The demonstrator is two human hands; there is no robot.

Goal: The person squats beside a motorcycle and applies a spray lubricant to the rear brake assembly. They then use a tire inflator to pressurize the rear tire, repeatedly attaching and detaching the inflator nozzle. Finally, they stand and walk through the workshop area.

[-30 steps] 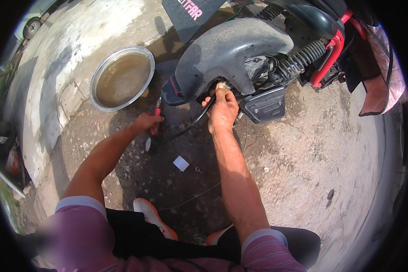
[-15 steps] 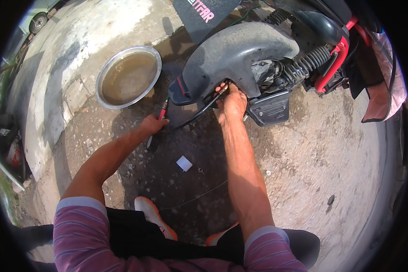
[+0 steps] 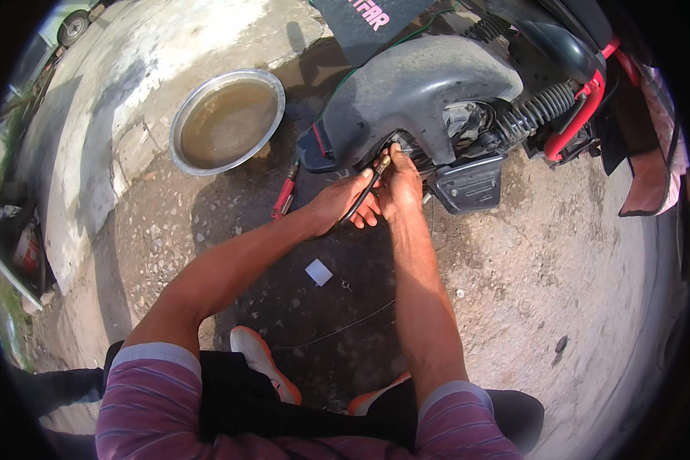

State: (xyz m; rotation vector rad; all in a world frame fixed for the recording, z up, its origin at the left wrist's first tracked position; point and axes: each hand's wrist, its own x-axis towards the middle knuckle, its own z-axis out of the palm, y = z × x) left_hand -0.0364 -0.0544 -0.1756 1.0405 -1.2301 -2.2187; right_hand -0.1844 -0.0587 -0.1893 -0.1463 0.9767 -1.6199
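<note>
A black hose (image 3: 358, 201) with a brass-coloured end fitting (image 3: 383, 162) runs up to the opening in a grey fender. My left hand (image 3: 343, 202) is closed round the hose just below the fitting, some of its fingers half spread beyond it. My right hand (image 3: 401, 188) pinches at the fitting, with its fingertips reaching into the opening; what they touch inside is hidden. The fender (image 3: 414, 77) is dusty and covers the wheel of a vehicle with red frame tubes. On the ground left of my hands lies a red-handled tool (image 3: 286, 193).
A metal basin (image 3: 228, 123) of murky water stands at the left. A black footrest (image 3: 468, 186) and a coil spring (image 3: 537, 107) lie right of my hands. A small white piece (image 3: 318, 272) and a thin wire (image 3: 333, 333) are on the wet ground near my shoes.
My left hand has let go of the red-handled tool, leaving it on the ground, and has moved right to grip the hose. My right hand stays at the fitting.
</note>
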